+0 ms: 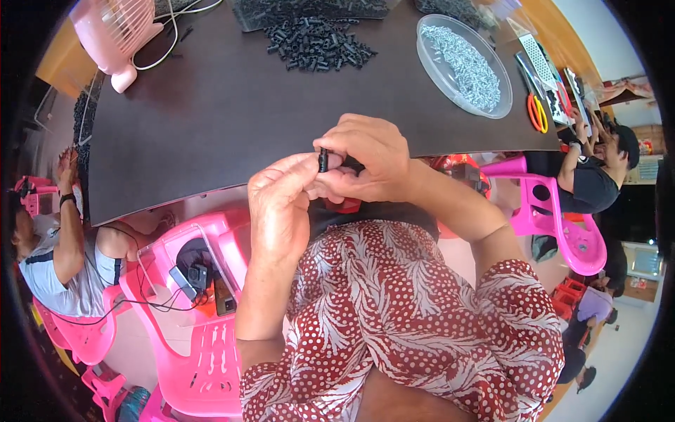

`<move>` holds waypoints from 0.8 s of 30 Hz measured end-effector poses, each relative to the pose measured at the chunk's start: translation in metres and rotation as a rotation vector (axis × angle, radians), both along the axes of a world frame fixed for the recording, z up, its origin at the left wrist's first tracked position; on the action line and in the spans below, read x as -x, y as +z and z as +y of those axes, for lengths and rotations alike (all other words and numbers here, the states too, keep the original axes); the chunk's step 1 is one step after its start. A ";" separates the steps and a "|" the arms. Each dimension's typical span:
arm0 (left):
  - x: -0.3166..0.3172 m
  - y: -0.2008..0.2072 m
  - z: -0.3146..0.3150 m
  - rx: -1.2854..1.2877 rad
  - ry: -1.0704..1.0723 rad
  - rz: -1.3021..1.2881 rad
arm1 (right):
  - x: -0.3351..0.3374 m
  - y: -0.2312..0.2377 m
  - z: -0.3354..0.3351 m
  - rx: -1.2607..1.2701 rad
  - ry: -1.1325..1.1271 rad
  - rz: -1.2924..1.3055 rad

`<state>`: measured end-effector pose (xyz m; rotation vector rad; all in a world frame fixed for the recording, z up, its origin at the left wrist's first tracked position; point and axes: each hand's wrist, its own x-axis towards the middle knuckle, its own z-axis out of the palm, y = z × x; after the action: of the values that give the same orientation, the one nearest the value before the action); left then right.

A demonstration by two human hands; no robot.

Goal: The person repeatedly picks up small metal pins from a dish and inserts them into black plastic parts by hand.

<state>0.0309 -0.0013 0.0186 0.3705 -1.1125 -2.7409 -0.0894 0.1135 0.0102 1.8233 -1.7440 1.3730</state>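
Observation:
A small black ribbed cylindrical part (pixel 323 160) is pinched between my two hands, just past the table's front edge. My left hand (pixel 281 190) grips it from the left with thumb and fingers closed. My right hand (pixel 373 158) closes on it from the right, its thumb and forefinger at the upper end. The fingers partly cover the part's lower end. Farther back lies a heap of similar small black parts (pixel 320 46) on the dark table (pixel 232 119). To the right of that heap, a round clear tub lid or tray (pixel 508 105) holds many small silvery metal pieces, perhaps screws.
Orange-handled scissors (pixel 538 112) lie by the table's right edge. A pink fan (pixel 116 35) with a white cord stands back left. Pink chairs (pixel 190 373) flank me, the left one bearing devices and cables. Co-workers sit at the left (pixel 63 260) and right (pixel 598 165).

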 end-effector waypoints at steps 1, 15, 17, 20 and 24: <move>0.000 0.003 0.001 0.000 0.000 -0.002 | 0.000 0.000 -0.001 0.000 0.000 -0.002; 0.006 0.009 0.007 0.078 0.049 -0.007 | 0.004 0.005 0.003 0.026 0.007 0.079; 0.008 0.011 0.004 0.244 0.021 -0.069 | 0.010 0.007 0.005 0.025 0.000 0.085; 0.021 0.003 -0.006 0.536 0.168 -0.131 | 0.024 0.016 0.023 -0.103 -0.132 0.091; 0.042 -0.005 -0.045 1.076 0.374 -0.146 | 0.053 0.042 0.050 -0.215 -0.409 0.187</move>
<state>-0.0111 -0.0466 0.0137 0.5194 -2.0575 -1.5050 -0.1427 0.1636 0.0521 1.5148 -2.0755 0.8583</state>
